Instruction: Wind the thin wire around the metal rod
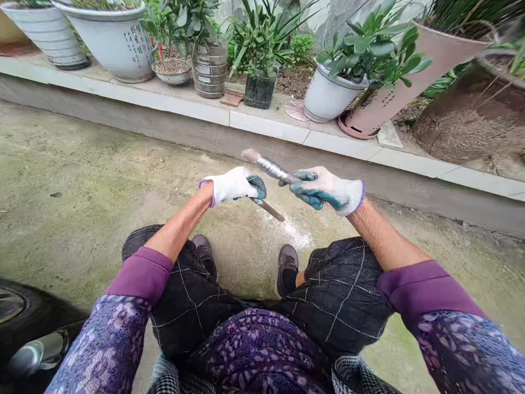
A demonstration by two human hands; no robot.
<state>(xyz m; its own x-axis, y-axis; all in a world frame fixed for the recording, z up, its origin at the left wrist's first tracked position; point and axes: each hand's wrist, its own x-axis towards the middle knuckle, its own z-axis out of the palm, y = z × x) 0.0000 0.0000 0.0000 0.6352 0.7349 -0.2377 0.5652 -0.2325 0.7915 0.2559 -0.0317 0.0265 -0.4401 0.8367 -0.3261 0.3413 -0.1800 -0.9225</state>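
My left hand (240,185), in a white glove with dark green palm and fingers, is closed around a flat dark bar (273,211). The bar's free end sticks out down to the right, while the rest is hidden in the fist. A stick with a shiny silver wrap (273,167) is gripped at its lower right end by my right hand (324,189), gloved the same way. Its pale brown, blunt tip points up to the left, above my left hand. The stick and the bar are apart. White powder (296,232) lies on the ground below.
A low tiled ledge (268,127) runs across ahead, lined with potted plants such as one in a white pot (330,96). My shoes (288,262) stand on the mossy concrete ground (90,180). A shiny black object (36,312) is at the lower left.
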